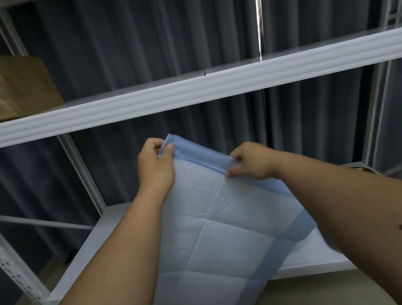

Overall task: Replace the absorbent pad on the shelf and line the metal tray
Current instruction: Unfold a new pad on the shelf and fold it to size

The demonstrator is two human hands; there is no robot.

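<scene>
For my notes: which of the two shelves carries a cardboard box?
The upper shelf; the cardboard box sits at its left end. The lower shelf shows no box.

Two bare forearms — no sleeves (a small mole marks the right one).

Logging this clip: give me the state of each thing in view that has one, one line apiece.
absorbent pad: partly unfolded, held up by its top edge, hanging over the lower shelf.
left hand: pinches the pad's top left corner.
right hand: pinches the pad's top edge.
cardboard box: closed, taped, on the upper shelf.
lower shelf: no pad laid flat yet.
</scene>
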